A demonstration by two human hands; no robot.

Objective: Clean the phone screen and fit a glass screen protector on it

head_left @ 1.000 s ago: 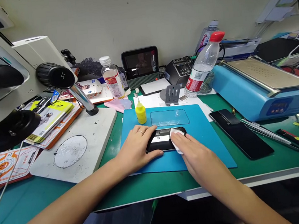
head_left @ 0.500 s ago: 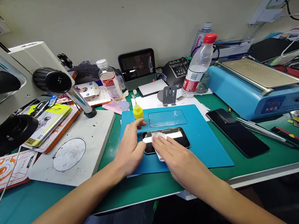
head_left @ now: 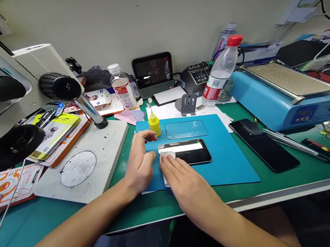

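A smartphone [head_left: 192, 152] lies screen up on the blue mat [head_left: 227, 164]. My right hand [head_left: 183, 177] presses a folded white wipe [head_left: 166, 179] onto the phone's left end, fingers together over it. Just left of the phone, my left hand [head_left: 141, 158] is raised with thumb and fingers apart, holding nothing. Beyond its fingertips stands a small yellow bottle [head_left: 154, 125] with a nozzle tip. A clear screen protector [head_left: 186, 129] with a black border lies flat behind the phone.
On the left is a microscope stand [head_left: 107, 146] with boxes beside it. A dark phone [head_left: 265, 147], tweezers [head_left: 297, 145] and a blue heating machine [head_left: 288, 96] are at right. A tilted red-capped water bottle [head_left: 220, 72] and a screen device [head_left: 153, 75] stand behind.
My right hand has slid the wipe left along the phone to its left end. My left hand has drawn slightly left, away from the phone. The view has shifted a little.
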